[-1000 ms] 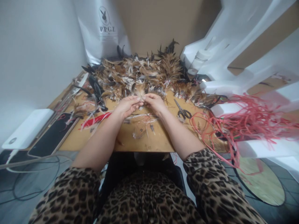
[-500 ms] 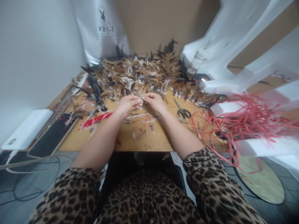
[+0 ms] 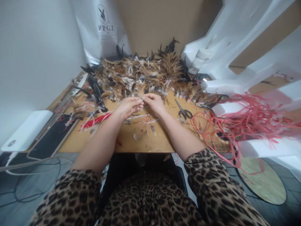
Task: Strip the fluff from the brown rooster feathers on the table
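Two-handed fingertip work at the centre of the frame. The left hand (image 3: 129, 107) and right hand (image 3: 154, 103) meet above the tabletop (image 3: 150, 145), each with thumb and forefinger pinched closed, apparently on a small feather tuft (image 3: 140, 93); its exact hold is too small to tell. Directly behind lies the feather pile (image 3: 138, 73). Scissors (image 3: 182, 110) rest right of centre; red strips (image 3: 95, 121) lie left of centre, and pink strands (image 3: 254, 121) tangle at the right. The step in hand is judged to be fine manipulation of the tuft; a next move calls for close, steady fingertips and light pressure.
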Available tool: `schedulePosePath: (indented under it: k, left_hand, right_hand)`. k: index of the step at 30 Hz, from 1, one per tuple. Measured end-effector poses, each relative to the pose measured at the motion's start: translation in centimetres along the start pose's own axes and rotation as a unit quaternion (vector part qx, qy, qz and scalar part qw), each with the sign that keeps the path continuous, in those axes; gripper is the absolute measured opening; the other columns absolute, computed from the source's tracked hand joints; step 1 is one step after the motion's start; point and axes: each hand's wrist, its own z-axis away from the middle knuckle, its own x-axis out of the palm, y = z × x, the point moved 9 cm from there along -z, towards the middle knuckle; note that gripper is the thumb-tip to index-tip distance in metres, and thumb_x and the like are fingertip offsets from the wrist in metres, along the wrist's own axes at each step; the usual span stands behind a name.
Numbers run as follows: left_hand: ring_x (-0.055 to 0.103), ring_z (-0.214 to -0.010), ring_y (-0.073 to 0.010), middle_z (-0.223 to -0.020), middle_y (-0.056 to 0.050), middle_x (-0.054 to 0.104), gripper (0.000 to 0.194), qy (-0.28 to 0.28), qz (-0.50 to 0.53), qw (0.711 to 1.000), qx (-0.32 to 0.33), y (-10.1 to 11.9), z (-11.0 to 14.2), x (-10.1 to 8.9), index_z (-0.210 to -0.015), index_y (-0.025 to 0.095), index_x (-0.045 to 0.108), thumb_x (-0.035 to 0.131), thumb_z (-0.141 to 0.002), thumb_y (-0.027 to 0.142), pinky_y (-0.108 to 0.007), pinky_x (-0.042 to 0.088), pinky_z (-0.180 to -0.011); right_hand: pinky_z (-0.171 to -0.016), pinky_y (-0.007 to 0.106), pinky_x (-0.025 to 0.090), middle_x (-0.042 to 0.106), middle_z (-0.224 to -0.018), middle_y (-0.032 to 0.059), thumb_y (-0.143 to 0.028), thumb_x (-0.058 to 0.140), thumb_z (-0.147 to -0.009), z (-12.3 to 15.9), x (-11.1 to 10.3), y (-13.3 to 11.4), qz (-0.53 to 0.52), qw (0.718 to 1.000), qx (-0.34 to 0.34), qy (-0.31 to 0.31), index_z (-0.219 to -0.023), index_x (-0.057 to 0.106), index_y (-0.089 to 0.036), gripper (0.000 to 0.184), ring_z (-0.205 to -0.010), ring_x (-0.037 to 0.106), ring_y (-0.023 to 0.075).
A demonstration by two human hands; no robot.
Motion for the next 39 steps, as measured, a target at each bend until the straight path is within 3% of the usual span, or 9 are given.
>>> schedulePosePath:
  k: [5, 10, 16, 21, 26, 32, 35, 39]
  left_hand:
    - [0.063, -0.058, -0.0093, -0.07, -0.007, 0.067, 0.008, 0.026, 0.055, 0.998, 0.009, 0.3, -0.3, -0.8, -0.076, 0.008, 0.064, 0.066, -0.069, 0.009, -0.016, 0.049, -0.052]
    - [0.063, -0.061, -0.0097, -0.075, -0.007, 0.068, 0.011, 0.028, 0.054, 0.998, -0.004, 0.1, -0.2, -0.8, -0.077, 0.009, 0.064, 0.068, -0.067, 0.011, -0.019, 0.051, -0.058]
    - [0.062, -0.061, -0.0092, -0.067, -0.004, 0.066, 0.012, 0.055, 0.026, 0.998, 0.01, 0.2, 0.0, -1.2, -0.074, 0.011, 0.064, 0.07, -0.064, 0.012, -0.021, 0.051, -0.063]
    - [0.062, -0.063, -0.008, -0.074, -0.005, 0.067, 0.012, 0.094, 0.027, 0.991, 0.095, 2.4, 0.2, -2.4, -0.074, 0.01, 0.064, 0.069, -0.065, 0.015, -0.017, 0.049, -0.06]
    - [0.061, -0.06, -0.0066, -0.076, -0.005, 0.067, 0.013, 0.124, 0.045, 0.981, 0.144, 3.8, 0.2, -4.0, -0.074, 0.011, 0.064, 0.07, -0.065, 0.017, -0.015, 0.047, -0.055]
    - [0.059, -0.057, -0.0059, -0.075, -0.005, 0.067, 0.014, 0.116, 0.039, 0.983, 0.139, 3.8, 0.3, -3.6, -0.074, 0.01, 0.064, 0.07, -0.065, 0.018, -0.014, 0.046, -0.052]
    - [0.059, -0.057, -0.0058, -0.073, -0.005, 0.066, 0.013, 0.11, 0.034, 0.983, 0.14, 3.8, 0.5, -3.2, -0.073, 0.01, 0.064, 0.07, -0.065, 0.018, -0.014, 0.045, -0.051]
    - [0.059, -0.058, -0.006, -0.074, -0.005, 0.067, 0.014, 0.1, 0.024, 0.985, 0.139, 3.9, 0.6, -3.0, -0.073, 0.01, 0.065, 0.07, -0.064, 0.019, -0.014, 0.045, -0.052]
  right_hand:
    - [-0.071, 0.026, 0.045, 0.065, -0.084, 0.003, -0.033, 0.065, -0.067, 0.5, 0.9, -1.7, 0.131, 0.984, -0.112, -0.035, -0.088, 0.065, -0.017, 0.027, -0.074, 0.057, 0.0126]
    - [-0.075, 0.028, 0.042, 0.062, -0.086, 0.004, -0.027, 0.059, -0.073, 1.4, 1.4, -3.3, 0.338, 0.922, -0.191, -0.008, -0.09, 0.065, -0.019, 0.02, -0.078, 0.055, 0.0153]
    - [-0.075, 0.027, 0.04, 0.062, -0.082, 0.0042, -0.031, 0.055, -0.077, 1.1, 1.2, -3.6, 0.347, 0.915, -0.205, 0.008, -0.085, 0.066, -0.018, 0.019, -0.078, 0.054, 0.0155]
    - [-0.076, 0.028, 0.04, 0.063, -0.085, 0.0042, -0.03, 0.056, -0.076, 0.4, 0.6, -2.8, 0.359, 0.914, -0.189, -0.003, -0.088, 0.066, -0.018, 0.02, -0.079, 0.055, 0.0159]
    - [-0.079, 0.031, 0.038, 0.062, -0.088, 0.0038, -0.026, 0.054, -0.077, 0.4, 1.8, -1.7, 0.473, 0.86, -0.179, -0.067, -0.087, 0.068, -0.021, 0.018, -0.086, 0.053, 0.0181]
    - [-0.082, 0.04, 0.034, 0.059, -0.098, 0.0086, -0.028, 0.051, -0.081, 1.1, 4.0, -1.0, 0.586, 0.785, -0.168, -0.112, -0.091, 0.068, -0.023, 0.021, -0.097, 0.047, 0.0249]
    - [-0.081, 0.038, 0.034, 0.059, -0.094, 0.009, -0.026, 0.047, -0.082, 0.6, 3.4, -1.1, 0.574, 0.796, -0.163, -0.1, -0.084, 0.068, -0.02, 0.022, -0.093, 0.048, 0.023]
    - [-0.077, 0.03, 0.037, 0.06, -0.084, 0.0061, -0.02, 0.05, -0.077, -0.4, 1.3, -1.5, 0.481, 0.859, -0.161, -0.075, -0.078, 0.066, -0.016, 0.017, -0.082, 0.051, 0.0168]
